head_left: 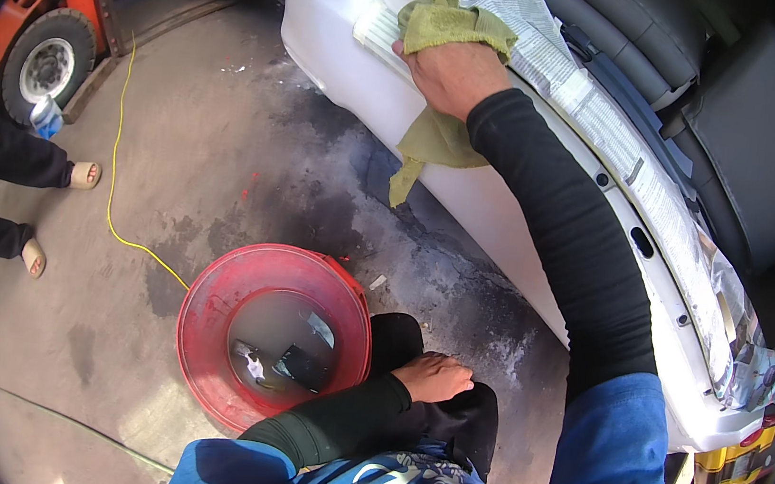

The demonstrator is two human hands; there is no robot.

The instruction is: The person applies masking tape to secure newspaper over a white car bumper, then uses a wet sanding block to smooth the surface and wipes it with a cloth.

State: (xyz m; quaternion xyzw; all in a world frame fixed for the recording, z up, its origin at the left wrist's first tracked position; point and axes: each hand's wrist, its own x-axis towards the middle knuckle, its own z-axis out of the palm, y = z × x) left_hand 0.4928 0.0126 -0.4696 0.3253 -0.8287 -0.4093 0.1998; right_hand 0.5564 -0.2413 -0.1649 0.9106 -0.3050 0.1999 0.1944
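My right hand (pixel 458 80) is closed on a yellow-green cloth (pixel 458 28), pressing it against the upper part of a white car body panel (pixel 333 6). One end of the cloth (pixel 437 143) hangs down over the panel's side, below my wrist. Newspaper sheets (pixel 576 96) cover the strip along the panel's inner edge. My left hand (pixel 434 377) rests on my knee with its fingers curled in and its palm hidden. Beside that knee stands a red tub (pixel 207 317) with murky water, a dark flat piece (pixel 301 366) and a small whitish piece (pixel 250 360) inside.
A yellow cable (pixel 116 154) runs along the stained concrete floor to the tub. At the left, another person's sandalled foot (pixel 84 175) shows near an orange vehicle's wheel (pixel 47 67). Grey seats (pixel 753 140) are beyond the panel. A yellow case (pixel 732 471) stands at the lower right.
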